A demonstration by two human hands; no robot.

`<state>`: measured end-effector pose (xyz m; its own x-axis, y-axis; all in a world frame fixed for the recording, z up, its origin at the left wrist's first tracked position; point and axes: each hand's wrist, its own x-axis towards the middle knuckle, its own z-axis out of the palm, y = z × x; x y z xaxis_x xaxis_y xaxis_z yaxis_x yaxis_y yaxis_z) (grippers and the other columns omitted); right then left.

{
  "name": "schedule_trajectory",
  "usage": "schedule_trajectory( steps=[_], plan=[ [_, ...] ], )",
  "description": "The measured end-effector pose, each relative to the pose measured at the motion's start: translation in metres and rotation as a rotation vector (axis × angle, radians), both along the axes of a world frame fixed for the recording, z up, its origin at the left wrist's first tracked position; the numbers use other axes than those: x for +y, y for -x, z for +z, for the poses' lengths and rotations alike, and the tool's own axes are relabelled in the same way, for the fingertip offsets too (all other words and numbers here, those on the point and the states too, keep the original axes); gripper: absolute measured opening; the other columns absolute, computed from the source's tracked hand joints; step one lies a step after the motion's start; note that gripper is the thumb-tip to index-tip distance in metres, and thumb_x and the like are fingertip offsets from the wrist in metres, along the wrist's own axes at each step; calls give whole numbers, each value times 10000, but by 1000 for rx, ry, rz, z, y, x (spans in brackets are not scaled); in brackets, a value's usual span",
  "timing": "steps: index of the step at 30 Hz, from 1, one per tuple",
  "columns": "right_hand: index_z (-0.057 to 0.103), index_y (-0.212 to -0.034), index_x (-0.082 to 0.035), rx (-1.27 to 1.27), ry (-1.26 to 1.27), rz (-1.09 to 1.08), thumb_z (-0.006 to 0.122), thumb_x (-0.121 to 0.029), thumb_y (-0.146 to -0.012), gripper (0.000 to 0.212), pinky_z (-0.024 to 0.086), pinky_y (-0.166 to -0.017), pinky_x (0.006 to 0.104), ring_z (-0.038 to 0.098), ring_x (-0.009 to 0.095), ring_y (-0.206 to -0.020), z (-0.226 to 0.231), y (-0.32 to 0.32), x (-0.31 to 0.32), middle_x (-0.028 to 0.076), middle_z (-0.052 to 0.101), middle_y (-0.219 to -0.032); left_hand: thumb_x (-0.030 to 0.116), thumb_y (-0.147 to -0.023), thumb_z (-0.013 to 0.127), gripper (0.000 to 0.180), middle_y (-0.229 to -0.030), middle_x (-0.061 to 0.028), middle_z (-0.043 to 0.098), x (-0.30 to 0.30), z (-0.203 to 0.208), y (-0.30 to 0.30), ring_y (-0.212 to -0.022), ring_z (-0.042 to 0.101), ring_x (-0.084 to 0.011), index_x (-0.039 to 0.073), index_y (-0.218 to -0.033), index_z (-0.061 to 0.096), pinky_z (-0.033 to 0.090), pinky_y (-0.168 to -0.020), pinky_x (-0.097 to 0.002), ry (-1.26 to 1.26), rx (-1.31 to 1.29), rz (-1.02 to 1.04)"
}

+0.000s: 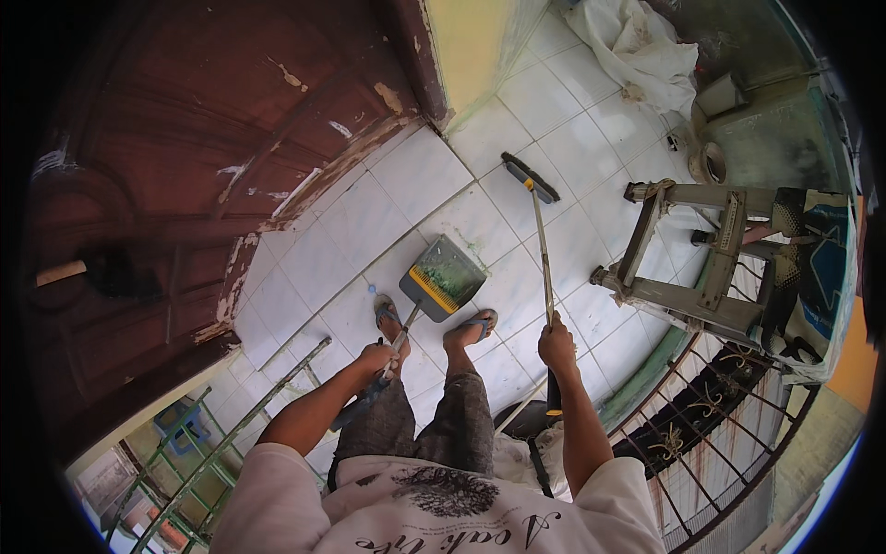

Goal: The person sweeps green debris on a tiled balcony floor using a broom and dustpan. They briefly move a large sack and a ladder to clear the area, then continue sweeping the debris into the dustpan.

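Observation:
My left hand (378, 358) is wrapped round the handle of a dustpan (447, 277). Grey with a yellow toothed strip, the pan rests on the tiles just ahead of my feet, with greenish debris or staining inside. My right hand (556, 346) grips the long pole of a broom (532, 178). Its dark bristle head touches or nearly touches the floor, farther ahead and to the right of the dustpan. The pole's black and yellow end sticks out below my right fist.
White floor tiles (378, 217) carry green smudges near a low step. At left stands a peeling brown door (221, 120). A metal stepladder (711, 254) stands at right, above a curved railing (701, 425). A white sack (637, 51) lies far right; a green metal frame (198, 471) is near left.

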<state>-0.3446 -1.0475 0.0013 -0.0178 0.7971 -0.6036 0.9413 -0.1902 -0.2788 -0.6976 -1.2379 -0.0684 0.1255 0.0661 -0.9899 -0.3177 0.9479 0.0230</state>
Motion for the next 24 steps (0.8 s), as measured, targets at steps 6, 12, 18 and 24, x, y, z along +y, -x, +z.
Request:
schedule_trajectory(
  steps=[6,12,18,24],
  plan=[
    [371,-1403,75,27,190,-73,435,-146,-948,510,512,-835,560,639,517,-936,-17,55,-88,366,643,-1003,141,-869,606,128,-656,-73,557,-26,-7,1,-437,522,-181,15,-870,588,405,-386,-336,12,71,114],
    [440,-1417,27,16,451,-23,449,-216,-958,519,457,-975,530,581,496,-1125,51,100,-188,365,605,-1158,164,-867,644,191,-753,-47,579,-38,-23,7,-573,552,-139,5,-966,610,446,-453,-318,26,82,84],
    [464,-1413,5,68,288,-86,452,-219,-960,505,451,-958,553,608,508,-1049,109,78,-203,354,633,-1074,173,-867,654,187,-778,-35,593,-37,-26,14,-597,565,-127,28,-978,614,462,-471,-322,-34,59,53],
    [437,-1401,61,19,99,-137,455,-185,-954,510,495,-850,562,634,507,-953,51,54,-160,356,648,-970,87,-858,588,85,-642,-67,552,-33,-22,8,-454,524,-182,6,-832,582,414,-409,-322,-28,46,148]
  ],
)
